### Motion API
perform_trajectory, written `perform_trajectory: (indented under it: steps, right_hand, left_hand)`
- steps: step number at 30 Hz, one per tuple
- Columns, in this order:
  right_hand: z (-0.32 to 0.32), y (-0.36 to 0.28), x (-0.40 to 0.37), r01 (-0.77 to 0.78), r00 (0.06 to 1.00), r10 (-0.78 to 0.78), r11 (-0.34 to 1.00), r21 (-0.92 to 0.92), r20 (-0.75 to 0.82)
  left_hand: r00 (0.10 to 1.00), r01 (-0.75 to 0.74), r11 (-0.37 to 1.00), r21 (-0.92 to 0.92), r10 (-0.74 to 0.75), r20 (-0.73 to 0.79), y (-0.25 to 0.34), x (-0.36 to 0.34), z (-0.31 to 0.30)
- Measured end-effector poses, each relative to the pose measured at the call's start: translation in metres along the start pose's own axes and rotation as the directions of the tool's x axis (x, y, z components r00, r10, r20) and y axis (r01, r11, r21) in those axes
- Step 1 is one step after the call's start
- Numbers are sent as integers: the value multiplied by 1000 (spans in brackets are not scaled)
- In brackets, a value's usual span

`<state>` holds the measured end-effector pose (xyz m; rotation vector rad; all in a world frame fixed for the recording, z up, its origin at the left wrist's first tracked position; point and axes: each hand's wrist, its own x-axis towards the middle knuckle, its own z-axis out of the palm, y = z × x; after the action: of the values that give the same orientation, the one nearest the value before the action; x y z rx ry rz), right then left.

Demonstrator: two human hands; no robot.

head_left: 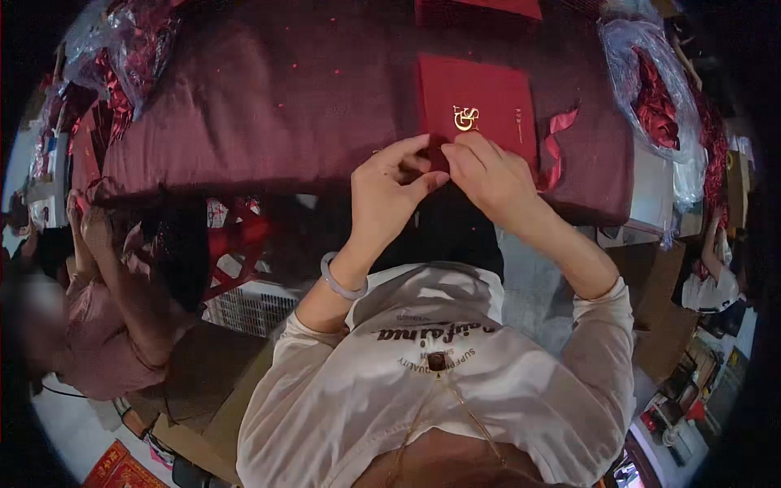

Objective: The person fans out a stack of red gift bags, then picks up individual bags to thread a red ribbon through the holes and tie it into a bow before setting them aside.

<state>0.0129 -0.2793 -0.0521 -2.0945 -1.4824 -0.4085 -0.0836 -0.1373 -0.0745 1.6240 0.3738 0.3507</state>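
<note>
A red card or folder with gold lettering lies on the dark red cloth-covered table. My left hand, with a pale bangle at the wrist, is at the lower left corner of the folder, thumb and fingers curled inward. My right hand rests over the folder's lower edge, its fingers pinched together close to my left thumb. What lies between the fingertips is too small to make out. A pink-red ribbon curls beside the folder's right edge.
Another red item is at the table's far edge. Clear plastic bags with red foil stand at the left and right. A person in pink sits at the left; another person is at far right.
</note>
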Motion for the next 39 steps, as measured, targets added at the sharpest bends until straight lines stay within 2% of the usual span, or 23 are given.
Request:
perform_trajectory:
  steps: [2,3,5,7,9,10,11,15,17,18,20,22,24,25,28,29,31,32,33,34,35,37,39]
  right_hand:
    - [-10,0,7,35,988,-34,999,-5,154]
    - [-13,1,11,26,988,-25,1000,-6,152]
    - [-15,3,23,-11,952,13,1000,-6,305]
    - [-15,12,30,-80,948,53,994,72,315]
    - [-12,18,37,-379,911,270,847,374,313]
    - [-18,21,41,-453,869,297,799,396,395]
    - [-15,21,39,-453,870,298,797,399,392]
    - [1,20,24,-364,925,261,823,437,277]
    - [-3,20,24,-538,840,375,667,516,392]
    - [-4,22,22,-536,842,380,664,521,382]
    - [-5,27,18,-509,861,369,627,590,350]
    - [-1,24,15,-493,867,404,607,623,292]
    - [0,23,16,-419,908,328,708,568,262]
    - [9,20,13,-332,943,299,793,511,150]
    - [12,19,11,-321,944,306,773,547,123]
    - [11,23,11,-313,947,302,775,549,115]
    - [8,30,13,-306,948,276,661,685,157]
    - [5,30,14,-332,939,293,622,709,182]
    - [3,30,15,-322,942,290,623,713,171]
    - [2,29,15,-351,933,293,609,711,209]
    - [1,29,16,-381,923,296,595,708,248]
    - [2,28,17,-393,917,306,585,710,255]
    - [2,27,16,-369,928,290,636,677,234]
  left_hand:
    - [995,-99,994,56,100,-25,-2,0,2]
    - [995,-97,994,58,98,-16,0,0,2]
    - [994,-107,983,149,105,24,8,-1,-1]
    - [999,-35,987,156,34,12,18,-1,1]
    - [999,37,986,164,-37,-4,19,-2,-1]
    - [999,45,997,59,-45,-9,16,-3,0]
    - [998,54,997,-47,-55,-15,14,-3,0]
    - [998,70,995,66,-70,-2,20,-1,-4]
    - [994,98,994,56,-101,49,22,3,-8]
    - [994,93,994,65,-96,57,22,5,-10]
    - [984,164,975,-149,-151,97,24,5,-11]
    - [984,168,982,-80,-162,77,28,4,-9]
    - [985,164,986,-7,-164,57,29,4,-9]
    - [984,172,983,-62,-169,58,27,3,-8]
    - [984,173,979,-111,-168,51,26,2,-10]
    - [972,227,962,-148,-215,95,30,4,-13]
    - [932,338,927,-165,-305,195,31,12,-25]
    - [935,329,931,-160,-298,190,27,15,-27]
    - [981,84,996,26,-87,175,25,20,-27]
    - [972,-168,963,211,126,200,25,22,-27]
    - [974,-116,960,254,60,220,27,22,-27]
    - [971,-140,897,419,41,236,36,23,-21]
    - [959,-221,853,472,103,263,33,29,-18]
